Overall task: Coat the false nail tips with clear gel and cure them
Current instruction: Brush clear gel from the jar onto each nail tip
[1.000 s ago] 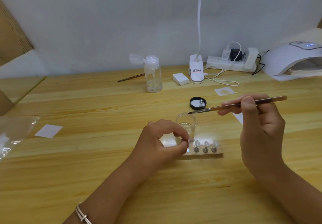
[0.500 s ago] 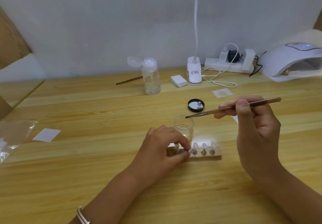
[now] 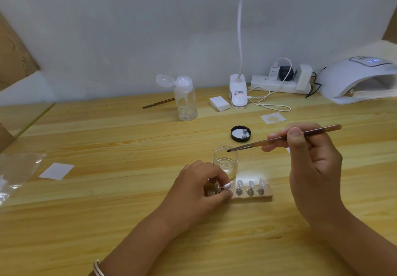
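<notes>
Left hand (image 3: 199, 192): the fingers were curled, with thumb and forefinger pinching a small silvery peg (image 3: 226, 186) at the left end of the wooden block (image 3: 265, 197). Whether the peg sat in the block or was lifted off it could not be told.
Right hand (image 3: 311, 164): it was curled round the brush (image 3: 300, 135) with the thumb on top, held above the table (image 3: 107, 211) to the right of the jar (image 3: 225, 162).
Brush: the bristles were over the jar's rim, and the handle slanted up to the right.
Jar: it was open clear glass with a shallow layer of clear gel at the bottom. It stood just behind the block.
Nail tips (image 3: 251, 183): three clear tips stood upright on pegs in a row on the block, just right of the left hand.
Lid (image 3: 233, 135): black, it lay open side up behind the jar, with a small metal piece inside.
Bottle (image 3: 185, 101): clear, with its flip cap open, it stood towards the back. A second brush (image 3: 159, 103) lay behind it to the left.
Desk lamp (image 3: 238, 94): white, its base stood at the back wall and its lit head hung overhead.
Curing lamp (image 3: 354, 78): white, it sat at the far right with its display lit, beside a power strip (image 3: 277, 83).
</notes>
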